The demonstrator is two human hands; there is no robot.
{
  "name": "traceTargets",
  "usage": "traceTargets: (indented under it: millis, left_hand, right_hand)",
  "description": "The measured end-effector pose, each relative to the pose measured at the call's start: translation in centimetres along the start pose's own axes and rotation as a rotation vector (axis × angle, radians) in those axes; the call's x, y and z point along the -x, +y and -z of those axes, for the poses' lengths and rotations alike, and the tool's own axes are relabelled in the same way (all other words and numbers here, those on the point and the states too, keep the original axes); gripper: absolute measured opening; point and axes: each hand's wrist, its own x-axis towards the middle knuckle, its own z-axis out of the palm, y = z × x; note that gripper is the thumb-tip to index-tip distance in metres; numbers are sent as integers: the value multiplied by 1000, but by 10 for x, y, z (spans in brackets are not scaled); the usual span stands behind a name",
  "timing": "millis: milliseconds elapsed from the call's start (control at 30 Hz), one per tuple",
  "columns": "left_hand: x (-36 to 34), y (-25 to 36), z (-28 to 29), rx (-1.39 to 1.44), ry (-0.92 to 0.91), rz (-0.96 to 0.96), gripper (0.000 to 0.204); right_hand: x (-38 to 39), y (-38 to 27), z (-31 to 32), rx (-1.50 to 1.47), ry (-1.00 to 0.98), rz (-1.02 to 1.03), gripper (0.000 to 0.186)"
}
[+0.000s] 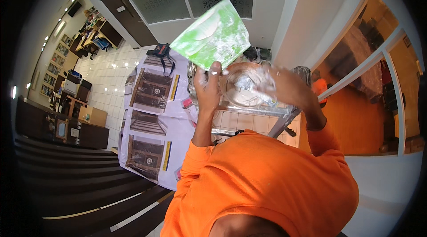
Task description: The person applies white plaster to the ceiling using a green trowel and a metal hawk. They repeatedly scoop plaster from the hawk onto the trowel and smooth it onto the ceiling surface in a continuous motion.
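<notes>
A: What is at risk here?

B: The green board (215, 36), raised near the round tub (225, 93), its lower edge pinched in the left hand (208, 85). White smears on the fingers could loosen that one-handed grip; a steeper tilt could shed paste.

A: And the right hand (288, 86)?

B: Apart from the left, at the tub's right side and blurred; whether it grips a tool, I cannot tell. A careless knock could tip the tub off the metal stand (253, 109) that seems to bear it.

A: Materials?

B: Board: flat, four-sided, streaked with thick and thin white paste. Tub: circular, coated in pale residue. Stand: straight-edged, dull grey. Printed sheet (171, 123) to the left: thin, glossy, wrinkled.
</notes>
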Motion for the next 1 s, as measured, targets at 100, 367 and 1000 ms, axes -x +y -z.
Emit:
traceTargets:
  millis: [100, 367, 1000]
  left_hand:
    - [-22, -31, -12, -59, -58, 103, 32]
    - [-55, -89, -10, -218, -254, 416, 38]
    - [-40, -73, -17, -147, -157, 497, 34]
  right_hand:
    - [18, 11, -25, 201, -136, 2, 69]
    - [24, 23, -44, 6, -223, -36, 70]
    - [34, 33, -27, -157, -36, -39, 61]
